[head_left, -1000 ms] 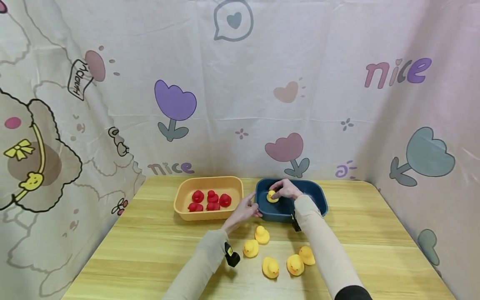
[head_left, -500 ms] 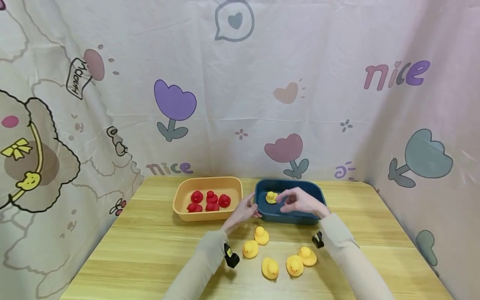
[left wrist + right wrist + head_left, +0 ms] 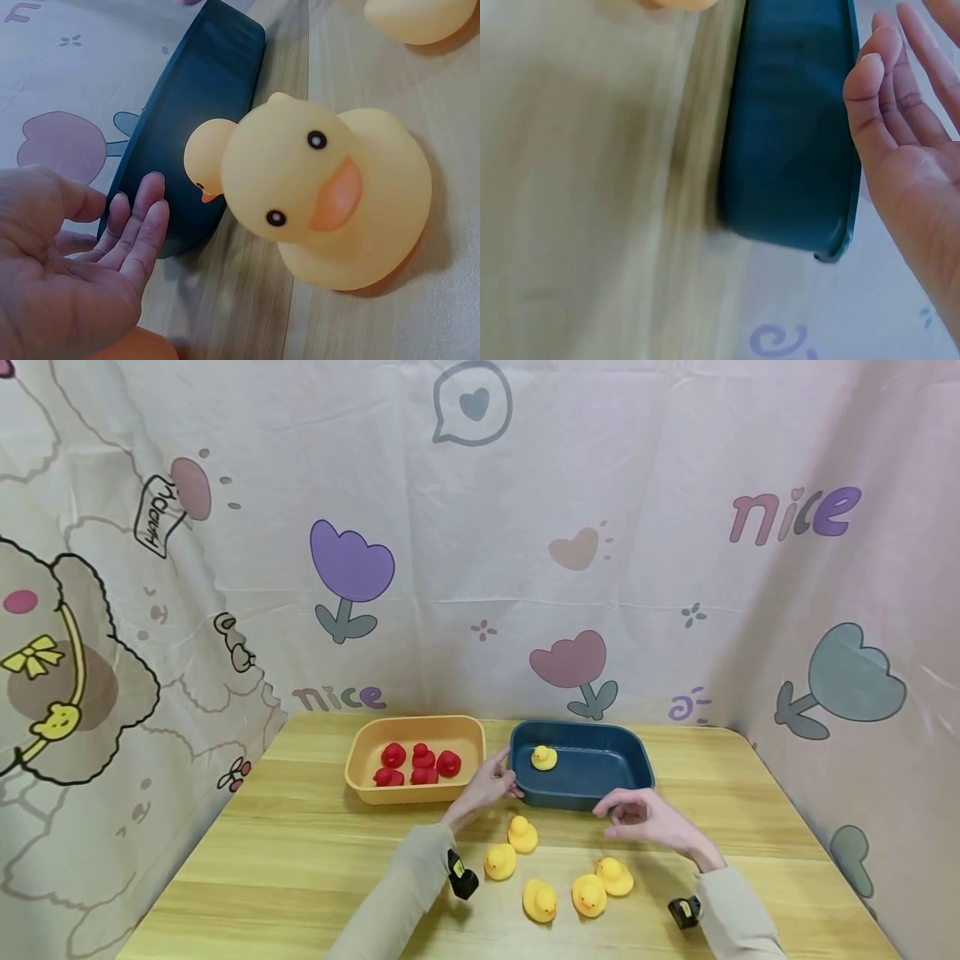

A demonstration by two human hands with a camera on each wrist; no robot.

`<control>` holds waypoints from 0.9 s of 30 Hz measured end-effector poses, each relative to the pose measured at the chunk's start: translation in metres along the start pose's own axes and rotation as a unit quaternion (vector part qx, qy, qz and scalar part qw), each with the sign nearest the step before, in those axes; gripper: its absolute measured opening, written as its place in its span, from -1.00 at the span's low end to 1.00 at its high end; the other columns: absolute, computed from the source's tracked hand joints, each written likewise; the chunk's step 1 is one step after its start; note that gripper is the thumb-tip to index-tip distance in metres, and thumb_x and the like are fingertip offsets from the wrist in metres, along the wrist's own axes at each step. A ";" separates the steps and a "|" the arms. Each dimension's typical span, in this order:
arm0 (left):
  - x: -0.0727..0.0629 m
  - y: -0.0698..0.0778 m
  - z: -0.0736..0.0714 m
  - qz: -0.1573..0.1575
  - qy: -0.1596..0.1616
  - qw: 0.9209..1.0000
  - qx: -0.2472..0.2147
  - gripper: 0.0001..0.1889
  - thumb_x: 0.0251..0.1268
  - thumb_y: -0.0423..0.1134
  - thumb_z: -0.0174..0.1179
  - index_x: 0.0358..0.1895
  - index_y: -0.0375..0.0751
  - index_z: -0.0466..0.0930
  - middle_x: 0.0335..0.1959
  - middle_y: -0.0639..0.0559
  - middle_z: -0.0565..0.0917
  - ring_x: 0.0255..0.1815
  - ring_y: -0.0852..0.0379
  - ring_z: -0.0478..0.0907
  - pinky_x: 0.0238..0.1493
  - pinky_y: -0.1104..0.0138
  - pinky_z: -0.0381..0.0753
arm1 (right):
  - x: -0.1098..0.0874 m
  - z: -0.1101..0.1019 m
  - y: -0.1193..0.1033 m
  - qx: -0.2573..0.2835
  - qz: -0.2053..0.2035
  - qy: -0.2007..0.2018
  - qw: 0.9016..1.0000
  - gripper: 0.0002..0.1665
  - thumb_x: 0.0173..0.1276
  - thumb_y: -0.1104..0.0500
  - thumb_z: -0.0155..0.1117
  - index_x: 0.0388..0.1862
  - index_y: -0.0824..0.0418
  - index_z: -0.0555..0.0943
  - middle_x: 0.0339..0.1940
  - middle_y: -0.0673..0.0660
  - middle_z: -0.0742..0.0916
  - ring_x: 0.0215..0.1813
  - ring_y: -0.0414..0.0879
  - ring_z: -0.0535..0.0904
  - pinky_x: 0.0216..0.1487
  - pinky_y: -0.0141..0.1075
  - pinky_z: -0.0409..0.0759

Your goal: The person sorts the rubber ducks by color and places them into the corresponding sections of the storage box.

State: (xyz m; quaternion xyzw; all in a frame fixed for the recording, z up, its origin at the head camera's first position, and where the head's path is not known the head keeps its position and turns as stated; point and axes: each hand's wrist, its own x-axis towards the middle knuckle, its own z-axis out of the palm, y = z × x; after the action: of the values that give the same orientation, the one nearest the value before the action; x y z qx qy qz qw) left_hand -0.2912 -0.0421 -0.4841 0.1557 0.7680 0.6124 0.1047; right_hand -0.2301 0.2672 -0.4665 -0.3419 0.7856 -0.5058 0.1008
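Observation:
My left hand [image 3: 483, 787] touches the left end of the dark blue bin [image 3: 592, 797] with relaxed fingers; the left wrist view shows its fingertips against the bin's wall. Inside that bin, near its left end, sits one yellow rubber duck [image 3: 543, 758]. My right hand [image 3: 645, 817] hovers over the table just in front of the bin's right half, fingers loosely bent and holding nothing. Several yellow rubber ducks stand on the table, among them a duck [image 3: 615, 877] below my right hand and a duck [image 3: 522, 834] near my left hand.
Left of the blue bin stands an orange-yellow bin [image 3: 465, 731] holding several red rubber ducks [image 3: 423, 755]. Both bins are on a wooden table [image 3: 300, 860]. Behind it hangs a printed cloth [image 3: 480, 552]. Each wrist wears a small black camera.
My right hand has let go of the yellow duck in the blue bin and moved out of the bin, toward the right and nearer. My left hand has stayed at the bin's end.

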 end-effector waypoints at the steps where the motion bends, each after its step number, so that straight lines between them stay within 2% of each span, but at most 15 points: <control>1: -0.001 0.001 0.000 0.000 0.000 1.000 -0.001 -0.37 0.47 -0.51 -0.11 0.55 -0.53 -0.03 -0.33 -0.44 0.58 -0.19 -0.43 0.71 -0.06 -0.04 0.77 | -0.004 0.000 0.000 0.004 -0.001 0.001 1.000 -0.72 0.31 0.38 0.34 0.01 0.36 0.65 -0.13 -0.03 0.71 -0.27 -0.27 0.57 -0.28 -0.42 0.61; 4: -0.002 0.002 0.000 0.005 -0.001 1.000 -0.002 -0.36 0.47 -0.50 -0.10 0.56 -0.53 -0.04 -0.35 -0.41 0.58 -0.21 -0.39 0.72 -0.09 -0.01 0.79 | -0.014 0.001 0.002 0.022 -0.003 -0.003 1.000 -0.70 0.32 0.38 0.33 0.03 0.39 0.63 -0.06 -0.08 0.71 -0.24 -0.26 0.58 -0.25 -0.41 0.63; 6: -0.002 0.002 0.000 0.006 -0.002 1.000 -0.005 -0.36 0.47 -0.50 -0.10 0.55 -0.54 -0.05 -0.36 -0.40 0.58 -0.22 -0.38 0.72 -0.09 -0.01 0.79 | -0.019 0.001 0.004 0.034 -0.005 -0.011 0.999 -0.69 0.31 0.40 0.32 0.03 0.46 0.61 -0.04 -0.02 0.71 -0.23 -0.28 0.58 -0.24 -0.41 0.64; 10: -0.002 0.003 -0.001 0.004 -0.004 1.000 -0.001 -0.36 0.47 -0.49 -0.11 0.56 -0.52 -0.05 -0.34 -0.40 0.59 -0.22 -0.35 0.73 -0.08 -0.01 0.78 | -0.024 0.000 0.008 0.061 0.009 -0.032 0.998 -0.64 0.30 0.42 0.31 0.04 0.57 0.54 -0.10 0.23 0.70 -0.24 -0.34 0.58 -0.25 -0.42 0.65; 16: -0.003 0.008 0.000 0.001 -0.004 1.000 0.001 -0.36 0.47 -0.50 -0.12 0.56 -0.52 -0.04 -0.31 -0.46 0.60 -0.19 -0.39 0.72 -0.03 -0.07 0.76 | -0.029 -0.002 0.018 0.100 0.041 -0.073 0.991 -0.55 0.32 0.41 0.29 0.09 0.68 0.46 -0.19 0.62 0.57 -0.26 -0.39 0.57 -0.25 -0.47 0.65; 18: -0.003 0.009 0.000 0.001 -0.004 1.000 0.001 -0.36 0.47 -0.50 -0.12 0.56 -0.52 -0.04 -0.32 -0.46 0.60 -0.19 -0.39 0.72 -0.03 -0.07 0.76 | -0.031 -0.002 0.022 0.113 0.042 -0.084 0.989 -0.54 0.32 0.42 0.27 0.12 0.70 0.44 -0.16 0.64 0.56 -0.23 -0.39 0.58 -0.22 -0.47 0.65; 24: -0.002 0.006 0.000 -0.008 -0.004 1.000 0.001 -0.36 0.47 -0.50 -0.11 0.57 -0.47 -0.03 -0.35 -0.37 0.59 -0.19 -0.36 0.73 -0.03 -0.02 0.78 | -0.034 0.001 0.027 0.142 0.034 -0.114 0.983 -0.51 0.29 0.47 0.26 0.14 0.70 0.42 -0.12 0.41 0.65 -0.19 -0.37 0.57 -0.20 -0.52 0.64; 27: -0.002 0.005 0.000 -0.008 -0.002 1.000 0.000 -0.35 0.47 -0.51 -0.10 0.57 -0.48 -0.04 -0.36 -0.35 0.57 -0.19 -0.36 0.73 -0.04 -0.01 0.78 | -0.033 0.004 0.026 0.149 0.023 -0.123 0.981 -0.52 0.27 0.48 0.27 0.14 0.68 0.43 -0.15 0.48 0.63 -0.19 -0.37 0.56 -0.22 -0.53 0.64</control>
State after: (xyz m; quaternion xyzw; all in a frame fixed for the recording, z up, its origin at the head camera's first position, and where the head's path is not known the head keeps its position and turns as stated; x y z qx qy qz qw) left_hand -0.2888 -0.0415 -0.4796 0.1508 0.7687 0.6116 0.1114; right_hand -0.2153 0.2923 -0.4971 -0.3644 0.6905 -0.5691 0.2581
